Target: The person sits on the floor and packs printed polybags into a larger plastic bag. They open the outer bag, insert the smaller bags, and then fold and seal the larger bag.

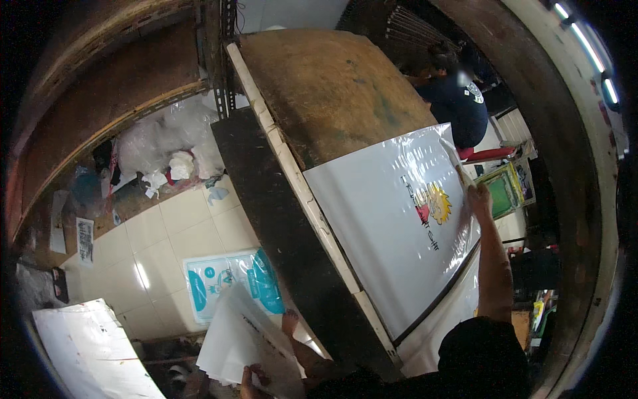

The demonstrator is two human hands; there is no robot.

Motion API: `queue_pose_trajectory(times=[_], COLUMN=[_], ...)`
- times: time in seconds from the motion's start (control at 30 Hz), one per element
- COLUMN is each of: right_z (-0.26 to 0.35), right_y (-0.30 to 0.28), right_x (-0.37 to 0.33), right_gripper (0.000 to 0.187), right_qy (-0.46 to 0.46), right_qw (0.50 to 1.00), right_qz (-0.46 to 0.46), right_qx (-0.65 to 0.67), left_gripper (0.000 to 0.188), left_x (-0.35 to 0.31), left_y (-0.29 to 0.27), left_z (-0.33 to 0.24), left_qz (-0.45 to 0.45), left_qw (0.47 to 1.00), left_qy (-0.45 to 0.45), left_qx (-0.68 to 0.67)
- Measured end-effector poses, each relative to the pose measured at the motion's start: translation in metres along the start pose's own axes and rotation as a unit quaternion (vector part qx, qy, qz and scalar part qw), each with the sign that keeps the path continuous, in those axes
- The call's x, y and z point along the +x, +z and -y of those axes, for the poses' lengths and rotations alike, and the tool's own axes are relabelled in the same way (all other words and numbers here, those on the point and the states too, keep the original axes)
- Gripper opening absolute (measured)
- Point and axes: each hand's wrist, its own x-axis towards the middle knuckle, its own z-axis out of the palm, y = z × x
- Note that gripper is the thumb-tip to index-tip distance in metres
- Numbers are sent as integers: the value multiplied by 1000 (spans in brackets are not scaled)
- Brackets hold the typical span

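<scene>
A large glossy white sheet, printed with a yellow-haired cartoon figure and black lettering, lies over the slanted wooden board. At its right edge my right hand is closed on the sheet, which bends up slightly there. At the lower edge of the view my left hand pinches a fanned stack of thin translucent sheets with faint dark printing. The stack hangs left of the board, above the floor. Only a few fingers of my left hand show.
The brown stained board has a pale notched strip and a dark plank along its left. A blue-and-white package lies on the tiles. Clear plastic bags fill a shelf. A person in dark clothing is at the far right near a green-framed screen.
</scene>
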Motion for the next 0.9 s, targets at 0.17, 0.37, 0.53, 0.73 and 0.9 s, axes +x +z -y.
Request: queue_pose_trajectory(times=[0.17,0.37,0.53,0.73,0.9], right_z=[104,233,343,392,426], right_y=[-35,-70,-92,-90,-91], right_x=[-22,-153,-272,-395,-475], right_gripper=[26,51,49,48,47], right_qy=[-197,-106,-155,-406,-410], right_qw=[969,924,805,760,750], right_qz=[98,260,486,435,496], right_qx=[-115,261,304,260,151], left_gripper=[23,23,27,35,55], left_x=[-26,11,-60,-97,-133], left_y=[17,-8,25,15,5], left_z=[-12,4,-26,-44,-48], left_qz=[16,175,246,375,380], left_qw=[995,982,964,923,908], left_qy=[67,8,43,75,178], left_qx=[74,-71,-87,-34,-15])
